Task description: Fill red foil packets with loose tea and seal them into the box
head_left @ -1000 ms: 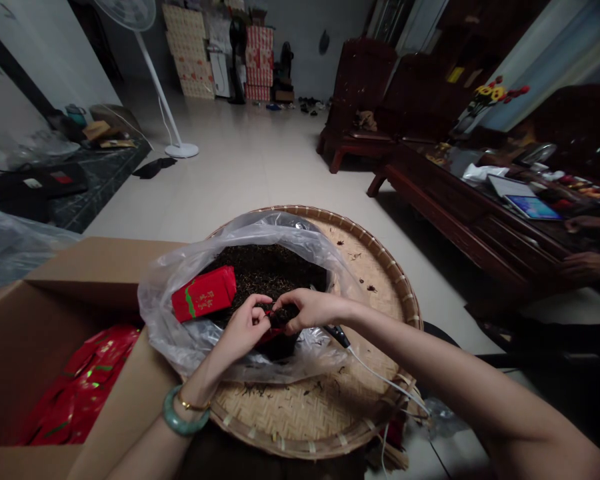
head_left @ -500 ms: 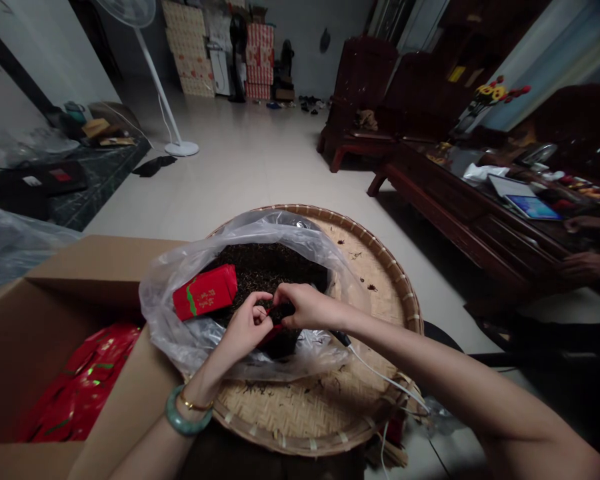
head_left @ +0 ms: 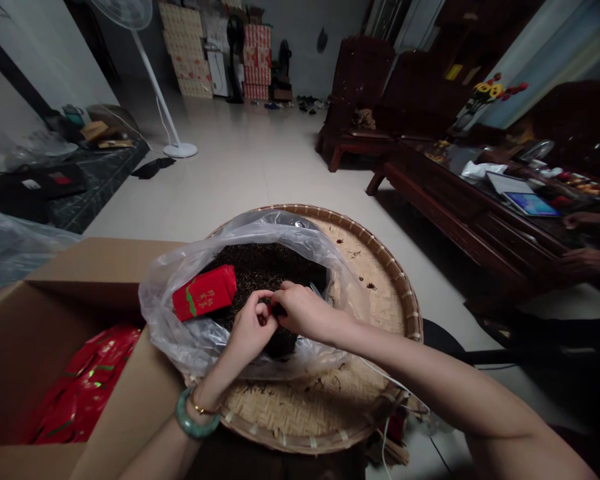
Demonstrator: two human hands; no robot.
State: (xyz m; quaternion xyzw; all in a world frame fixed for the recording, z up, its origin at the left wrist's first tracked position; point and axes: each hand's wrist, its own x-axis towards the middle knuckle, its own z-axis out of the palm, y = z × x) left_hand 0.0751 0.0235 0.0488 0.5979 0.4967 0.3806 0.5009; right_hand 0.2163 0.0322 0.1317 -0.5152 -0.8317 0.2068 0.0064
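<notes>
Over the open clear plastic bag (head_left: 166, 267), my left hand (head_left: 253, 325) and my right hand (head_left: 305, 310) meet with fingers pinched together. Both are closed on a small red packet (head_left: 272, 309); only a sliver of it shows, the rest being behind my fingers. Dark, dry, twisted tea leaves (head_left: 257, 261) fill the bag beneath them. To the left of my hands, a stack of flat red packets (head_left: 205, 292) with green and gold print lies on the leaves and the bag's edge. A greyish, shiny thing pokes out beyond my right hand, too small to make out.
A round woven bamboo tray (head_left: 325, 407) carries the bag and scattered leaves. At left stands an open cardboard box (head_left: 125, 387) holding shiny red packets (head_left: 87, 387). A white cord (head_left: 397, 385) crosses the tray's right side. Another person's hands (head_left: 593, 257) show at far right.
My hands have drawn closer and the right wrist has turned, covering most of the red packet. The black cord end below my right forearm is now hidden. The view shifts slightly.
</notes>
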